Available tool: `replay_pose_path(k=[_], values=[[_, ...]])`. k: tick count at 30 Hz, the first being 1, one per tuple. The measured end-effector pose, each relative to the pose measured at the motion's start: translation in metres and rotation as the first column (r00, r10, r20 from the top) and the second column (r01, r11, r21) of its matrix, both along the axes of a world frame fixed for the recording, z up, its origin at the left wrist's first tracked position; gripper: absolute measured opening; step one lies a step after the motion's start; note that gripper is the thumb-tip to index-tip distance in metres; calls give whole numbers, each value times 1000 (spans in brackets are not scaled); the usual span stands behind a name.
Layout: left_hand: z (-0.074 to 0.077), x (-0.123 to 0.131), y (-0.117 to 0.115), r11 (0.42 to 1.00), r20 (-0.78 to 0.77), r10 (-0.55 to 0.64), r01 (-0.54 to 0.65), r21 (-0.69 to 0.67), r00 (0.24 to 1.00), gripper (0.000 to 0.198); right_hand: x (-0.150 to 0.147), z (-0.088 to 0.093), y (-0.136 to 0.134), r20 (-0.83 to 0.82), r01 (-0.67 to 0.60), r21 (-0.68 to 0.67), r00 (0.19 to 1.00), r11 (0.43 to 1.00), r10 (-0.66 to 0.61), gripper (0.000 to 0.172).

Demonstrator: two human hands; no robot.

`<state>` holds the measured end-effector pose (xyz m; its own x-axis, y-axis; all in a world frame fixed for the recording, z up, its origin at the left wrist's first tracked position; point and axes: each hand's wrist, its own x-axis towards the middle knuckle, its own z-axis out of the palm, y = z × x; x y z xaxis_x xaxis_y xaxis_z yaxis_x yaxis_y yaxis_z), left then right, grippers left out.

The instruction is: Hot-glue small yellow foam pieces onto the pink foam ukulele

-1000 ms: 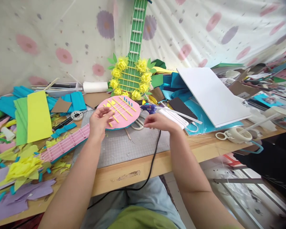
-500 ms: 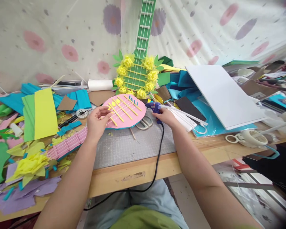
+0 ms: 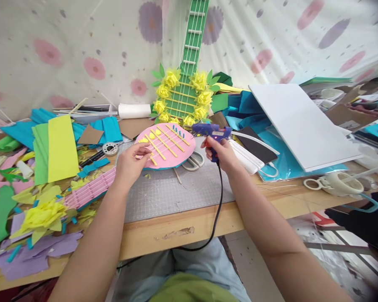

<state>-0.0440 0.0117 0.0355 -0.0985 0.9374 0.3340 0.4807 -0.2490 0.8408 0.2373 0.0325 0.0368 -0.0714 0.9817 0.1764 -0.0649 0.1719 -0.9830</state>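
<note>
In my right hand (image 3: 222,152) is a purple hot glue gun (image 3: 212,131), lifted off the table, its nozzle pointing left toward the pink guitar body. A black cord runs down from its handle. My left hand (image 3: 132,161) is at the left edge of the pink paper guitar body (image 3: 176,151), thumb and fingers pinched together. Whatever lies between those fingertips is too small to make out. Yellow sticks, small yellow pieces, blue pegs and thin white strings are on the pink body. Its blue underside rests by scissors (image 3: 193,161) on a grey cutting mat (image 3: 164,195).
A green paper guitar with yellow flowers (image 3: 189,94) leans upright at the back. Left are a pink guitar neck (image 3: 91,188), a yellow paper flower (image 3: 44,216) and crepe paper scraps. Right are a white board (image 3: 302,126), a black phone-like slab (image 3: 255,144) and a white cup (image 3: 342,184).
My right hand has raised the glue gun from the table and turned it so the nozzle points left. My left hand stays pinched at the pink body; the view has shifted slightly.
</note>
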Motion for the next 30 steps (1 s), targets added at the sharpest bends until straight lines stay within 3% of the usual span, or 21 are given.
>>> replay_pose_path(k=[4, 10, 13, 18, 23, 26, 28, 30], values=[[7, -6, -2, 999, -51, -29, 27, -36, 998, 37, -16, -8, -6, 209, -163, -77, 962, 984, 176, 48], [16, -13, -6, 987, -104, -79, 63, -146, 991, 45, -21, -9, -9, 305, -181, -108, 930, 978, 206, 50], [17, -14, -8, 980, -183, -131, 99, -174, 974, 45, -26, -9, -12, 337, -142, -84, 927, 986, 163, 48], [18, -12, -9, 962, -274, -212, 151, -228, 938, 44, -35, -16, -11, 387, 1, 70, 922, 998, -28, 45], [15, -13, -8, 960, -310, -230, 163, -226, 923, 42, -36, -23, -8, 356, 25, 86, 933, 996, -54, 46], [14, -13, -5, 975, -187, -172, 139, -175, 967, 41, -37, -22, -9, 313, 11, 69, 949, 998, -33, 46], [14, -9, -3, 991, 10, -91, 91, -102, 996, 42, -39, -19, -12, 270, -24, 46, 963, 999, 10, 47], [14, -2, -2, 997, 243, -13, 29, -65, 970, 43, -40, -16, -14, 228, -68, 14, 972, 998, 62, 48]])
